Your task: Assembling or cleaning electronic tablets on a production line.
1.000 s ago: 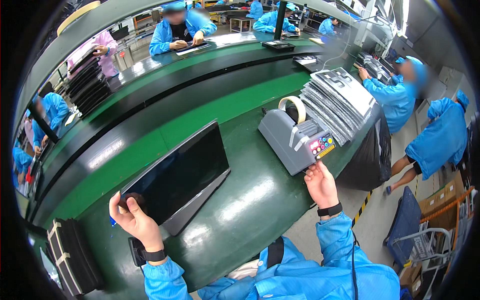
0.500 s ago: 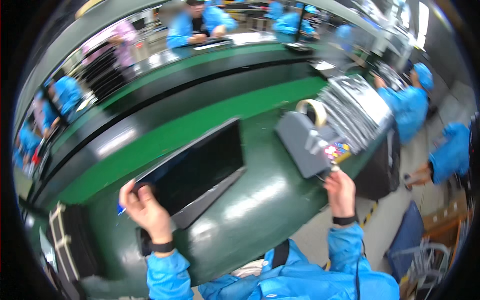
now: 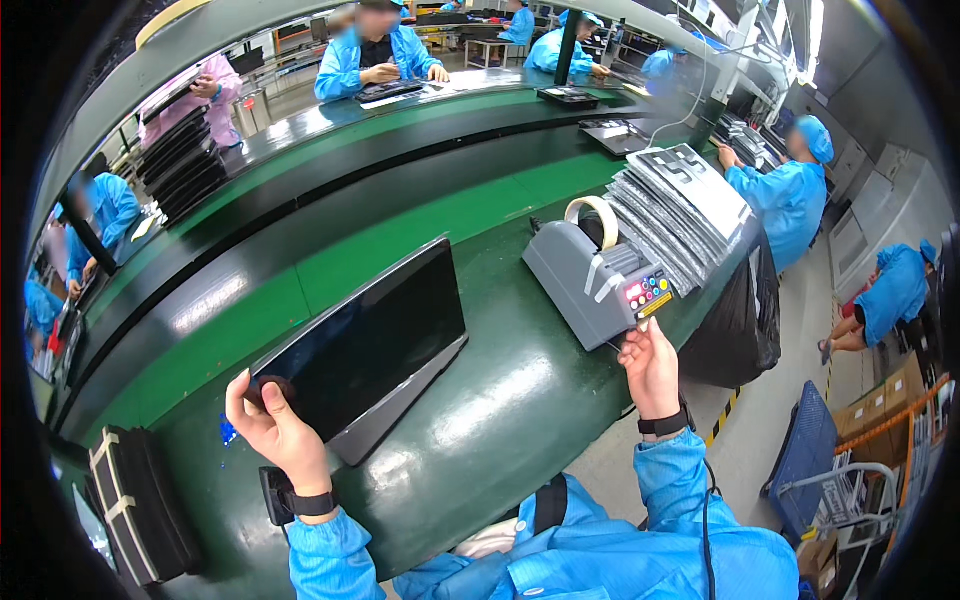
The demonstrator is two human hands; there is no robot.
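Note:
My left hand (image 3: 284, 438) grips the left end of a glossy black screen panel (image 3: 375, 335), thumb on its dark face and fingers behind the edge. A grey strip runs along the panel's near side, and the panel leans over the green bench. My right hand (image 3: 652, 375) is closed at the near corner of a grey tape dispenser (image 3: 575, 275), just below its coloured buttons. Its fingertips are pinched together there; anything between them is too small to make out. A roll of pale tape (image 3: 606, 222) sits on the dispenser.
Silvery padded envelopes (image 3: 675, 215) are stacked behind the dispenser, with a black bag (image 3: 742, 320) hanging beside the bench edge. Black cases bound with pale straps (image 3: 135, 505) stand at the left. Across the dark conveyor (image 3: 300, 245), people in blue work; another person (image 3: 785, 195) works at right.
The view has turned slightly, so the dispenser and envelopes appear further left and sharper. My left hand keeps its hold on the panel; my right hand stays by the dispenser's corner.

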